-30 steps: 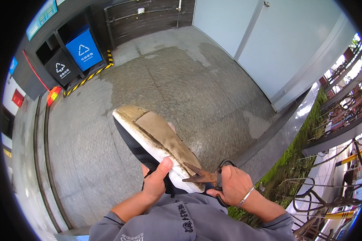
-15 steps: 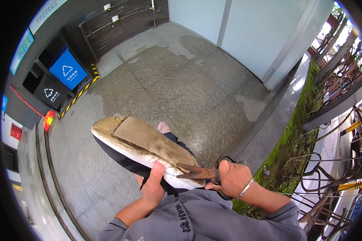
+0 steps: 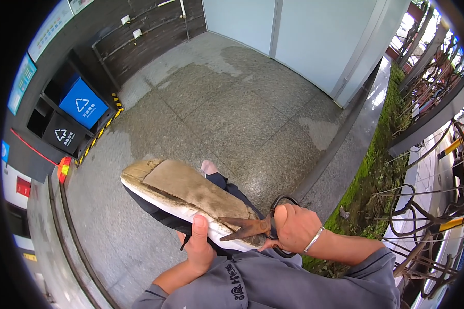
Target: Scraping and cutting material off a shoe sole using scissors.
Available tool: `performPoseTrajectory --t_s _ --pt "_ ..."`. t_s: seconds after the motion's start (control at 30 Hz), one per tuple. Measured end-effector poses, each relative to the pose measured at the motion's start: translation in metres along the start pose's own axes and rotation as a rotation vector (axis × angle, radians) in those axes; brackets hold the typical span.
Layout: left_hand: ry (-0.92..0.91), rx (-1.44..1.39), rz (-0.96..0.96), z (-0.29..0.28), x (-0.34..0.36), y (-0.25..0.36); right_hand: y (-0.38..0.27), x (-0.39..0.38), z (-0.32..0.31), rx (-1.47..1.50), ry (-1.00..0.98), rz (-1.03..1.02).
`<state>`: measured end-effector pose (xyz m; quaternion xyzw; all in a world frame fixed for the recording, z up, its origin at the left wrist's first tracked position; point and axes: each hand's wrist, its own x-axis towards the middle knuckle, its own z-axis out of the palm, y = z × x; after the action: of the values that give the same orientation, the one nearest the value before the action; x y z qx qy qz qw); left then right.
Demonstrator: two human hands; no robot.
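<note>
My left hand (image 3: 199, 249) grips a worn shoe (image 3: 183, 198) from below, sole turned up, thumb pressed on its white edge. The sole is brown and dirty, the upper black. My right hand (image 3: 293, 227) holds rusty black-handled scissors (image 3: 252, 226), fingers through the loops. The open blades rest on the heel end of the sole, pointing left. A bare foot (image 3: 209, 166) and dark trouser leg show just behind the shoe.
Grey stone paving (image 3: 232, 113) spreads ahead. Blue and black recycling bins (image 3: 75, 116) stand at the left wall. A pale wall panel (image 3: 314, 36) is at the back. A curb and grass strip (image 3: 368, 170) run along the right, with bicycle racks (image 3: 428, 216) beyond.
The view has swung a little to the right and down. The shoe now lies flatter across my lap, and the scissor blades stay at its heel end.
</note>
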<state>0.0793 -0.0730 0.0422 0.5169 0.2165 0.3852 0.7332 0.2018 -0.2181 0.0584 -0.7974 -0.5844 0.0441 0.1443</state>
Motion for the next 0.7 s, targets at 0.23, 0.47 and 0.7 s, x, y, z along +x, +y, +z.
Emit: performPoseTrajectory --t_s 0.23,0.47,0.7 --pt "0.084 -0.05 -0.047 -0.002 0.0 -0.004 0.003 0.002 0.001 -0.145 0.128 -0.13" --pt "0.137 -0.074 -0.056 -0.001 0.003 -0.002 0.01 0.003 0.005 -0.129 0.184 -0.127" --pt "0.092 -0.059 -0.13 0.003 0.011 0.006 0.014 -0.002 0.001 -0.051 0.119 -0.09"
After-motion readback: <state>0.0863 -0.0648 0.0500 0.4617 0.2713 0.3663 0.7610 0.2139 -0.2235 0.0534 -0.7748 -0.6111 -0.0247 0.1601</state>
